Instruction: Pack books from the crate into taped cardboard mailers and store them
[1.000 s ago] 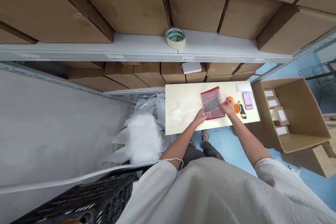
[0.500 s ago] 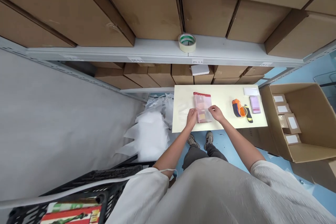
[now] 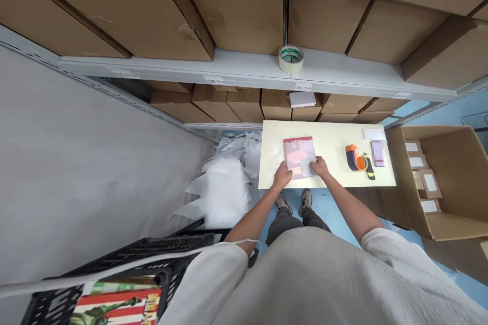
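Your left hand (image 3: 282, 176) gripping the packet's (image 3: 299, 157) near-left corner, your right hand (image 3: 320, 166) pinching its near-right corner, packet flat on the table (image 3: 331, 134), tape gun (image 3: 354, 157) well to its right, open box (image 3: 453, 183) far right.

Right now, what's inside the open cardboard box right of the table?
The open cardboard box shows several small brown parcels with white labels along its left side, the rest bare floor. Anything beneath the parcels is covered.

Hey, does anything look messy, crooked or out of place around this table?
Loose white wrapping sheets lie heaped on the floor left of the table. The red book under both hands sits slightly askew.
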